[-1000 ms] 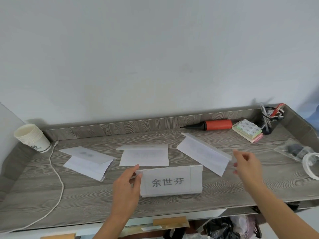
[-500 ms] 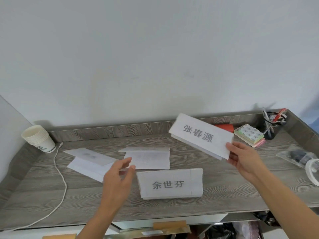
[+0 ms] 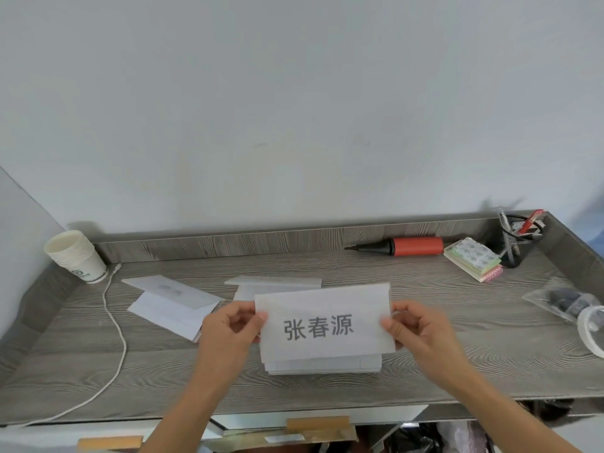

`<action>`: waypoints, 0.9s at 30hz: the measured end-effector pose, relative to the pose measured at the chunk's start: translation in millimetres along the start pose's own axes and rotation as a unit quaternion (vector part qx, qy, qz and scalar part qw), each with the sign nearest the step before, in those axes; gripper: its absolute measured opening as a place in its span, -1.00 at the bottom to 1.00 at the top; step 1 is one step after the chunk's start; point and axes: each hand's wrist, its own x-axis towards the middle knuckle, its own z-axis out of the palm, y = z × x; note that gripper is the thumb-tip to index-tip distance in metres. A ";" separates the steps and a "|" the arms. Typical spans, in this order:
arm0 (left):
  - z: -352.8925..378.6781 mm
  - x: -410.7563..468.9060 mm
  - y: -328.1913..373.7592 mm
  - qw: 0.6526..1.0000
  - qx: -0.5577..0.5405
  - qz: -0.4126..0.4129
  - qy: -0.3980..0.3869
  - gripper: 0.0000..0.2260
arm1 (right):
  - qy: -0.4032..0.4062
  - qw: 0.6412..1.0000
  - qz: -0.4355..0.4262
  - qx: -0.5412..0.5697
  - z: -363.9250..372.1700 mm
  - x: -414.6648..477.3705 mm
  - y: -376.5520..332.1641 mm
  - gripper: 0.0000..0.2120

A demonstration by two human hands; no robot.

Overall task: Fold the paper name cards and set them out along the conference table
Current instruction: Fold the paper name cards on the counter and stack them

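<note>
I hold a white name card (image 3: 323,322) with three printed characters facing me, above the middle of the grey wooden table (image 3: 457,348). My left hand (image 3: 228,331) pinches its left edge and my right hand (image 3: 415,331) pinches its right edge. Beneath it lies another folded card (image 3: 323,366), mostly hidden, only its lower edge showing. A folded card (image 3: 173,304) lies flat to the left. A further folded card (image 3: 274,282) lies behind the held one, partly covered.
A stack of paper cups (image 3: 76,256) stands at the back left, with a white cable (image 3: 114,322) trailing toward the front edge. At the back right lie a red hand pump (image 3: 415,246), a sticker pad (image 3: 474,258), a pen holder (image 3: 516,233), a plastic bag (image 3: 565,300) and a tape roll (image 3: 593,328).
My right hand brought the lifted card from the back right to the middle, over the card lying there. My left hand came up and took hold of its left edge.
</note>
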 end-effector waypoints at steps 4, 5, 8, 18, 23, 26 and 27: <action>-1.2 -9.0 -22.6 0.997 0.071 -0.004 0.009 -0.96 | 0.055 0.986 -0.013 -0.156 5.7 -11.9 18.7 -0.96; -0.4 -10.3 -27.3 0.996 0.087 -0.005 0.012 -0.95 | 0.062 0.978 -0.013 -0.200 6.7 -12.8 22.6 -0.95; 1.5 -10.2 -38.7 0.995 0.102 -0.015 0.012 -0.91 | 0.070 0.953 0.004 -0.296 7.5 -14.5 21.7 -0.86; -14.7 44.7 -38.0 0.986 -0.025 -0.153 0.058 -0.92 | -0.061 0.915 -0.079 -0.390 25.7 4.6 17.8 -0.52; -15.8 112.2 -47.8 0.938 -0.186 -0.283 0.075 -0.78 | -0.070 0.915 -0.053 -0.393 26.0 3.4 14.5 -0.56; -9.8 137.9 -49.6 0.911 -0.258 -0.315 0.067 -0.78 | -0.088 0.919 -0.029 -0.382 25.8 -0.6 7.1 -0.46; -9.0 143.3 -50.2 0.906 -0.267 -0.322 0.067 -0.78 | -0.090 0.922 -0.021 -0.376 26.0 -2.0 3.9 -0.42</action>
